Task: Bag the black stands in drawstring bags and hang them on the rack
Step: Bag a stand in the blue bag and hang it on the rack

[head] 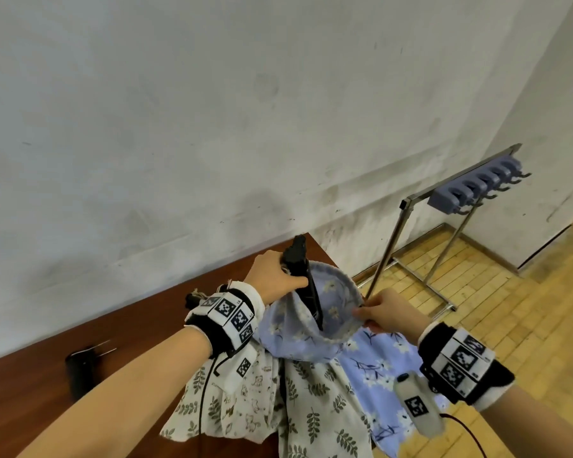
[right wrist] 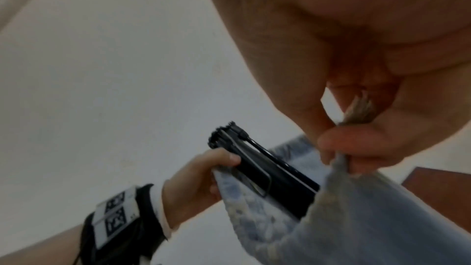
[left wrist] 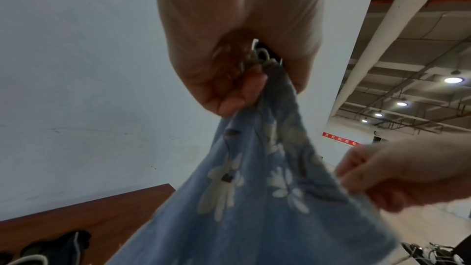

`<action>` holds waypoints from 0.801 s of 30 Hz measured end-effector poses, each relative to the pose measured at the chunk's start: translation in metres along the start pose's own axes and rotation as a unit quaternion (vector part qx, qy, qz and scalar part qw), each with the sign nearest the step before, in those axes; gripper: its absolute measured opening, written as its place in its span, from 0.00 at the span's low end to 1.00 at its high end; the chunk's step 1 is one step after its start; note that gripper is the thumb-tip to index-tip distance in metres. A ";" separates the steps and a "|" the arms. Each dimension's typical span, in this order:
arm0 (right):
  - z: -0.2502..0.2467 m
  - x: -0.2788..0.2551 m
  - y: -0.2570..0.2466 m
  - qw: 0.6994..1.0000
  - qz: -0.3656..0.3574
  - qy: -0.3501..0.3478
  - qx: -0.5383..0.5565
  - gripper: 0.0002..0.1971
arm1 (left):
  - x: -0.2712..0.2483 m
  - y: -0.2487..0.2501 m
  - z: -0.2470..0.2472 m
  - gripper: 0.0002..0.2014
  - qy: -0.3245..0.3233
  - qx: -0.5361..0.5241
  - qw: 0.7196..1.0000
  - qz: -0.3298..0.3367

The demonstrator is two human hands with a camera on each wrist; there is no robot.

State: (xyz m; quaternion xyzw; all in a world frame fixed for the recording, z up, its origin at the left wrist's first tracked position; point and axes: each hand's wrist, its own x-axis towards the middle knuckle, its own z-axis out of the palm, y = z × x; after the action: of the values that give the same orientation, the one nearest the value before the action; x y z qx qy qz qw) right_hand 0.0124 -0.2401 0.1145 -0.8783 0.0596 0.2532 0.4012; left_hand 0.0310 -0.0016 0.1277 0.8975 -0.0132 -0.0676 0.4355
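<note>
A folded black stand (head: pixel 303 279) (right wrist: pixel 267 172) stands tilted, its lower half inside the open mouth of a blue floral drawstring bag (head: pixel 311 338) (left wrist: pixel 254 198) (right wrist: pixel 356 219). My left hand (head: pixel 272 276) (left wrist: pixel 229 80) (right wrist: pixel 198 176) grips the stand's upper part together with the bag's left rim. My right hand (head: pixel 384 314) (left wrist: pixel 397 174) (right wrist: pixel 356 142) pinches the opposite rim and its cord, so the mouth is stretched wide. A second black stand (head: pixel 80 365) (left wrist: pixel 58 247) lies on the brown table (head: pixel 47 408) at the left.
A metal rack (head: pixel 411 206) with a row of blue-grey hooks (head: pixel 477 190) stands on the wooden floor at the right, near the wall. More cloth bags lie on the table's right end: leaf print (head: pixel 315 411), white print (head: pixel 245 391), blue floral (head: pixel 377 365).
</note>
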 end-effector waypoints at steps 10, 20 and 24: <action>-0.029 -0.005 -0.019 0.967 -0.115 0.214 -0.070 0.19 | 0.006 0.031 0.007 0.19 -0.058 0.143 0.986 0.061; -0.050 -0.028 -0.068 0.885 -0.126 -0.088 0.439 0.16 | -0.002 0.032 0.027 0.19 -0.093 0.207 0.973 0.049; -0.029 -0.036 -0.097 0.899 -0.195 -0.132 0.370 0.11 | -0.004 0.026 0.024 0.17 -0.098 0.190 0.976 0.052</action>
State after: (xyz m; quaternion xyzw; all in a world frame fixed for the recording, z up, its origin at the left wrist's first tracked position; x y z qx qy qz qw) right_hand 0.0229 -0.1995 0.2134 -0.6192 -0.0764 0.2430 0.7428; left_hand 0.0247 -0.0357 0.1340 0.9509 -0.1148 -0.1289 0.2568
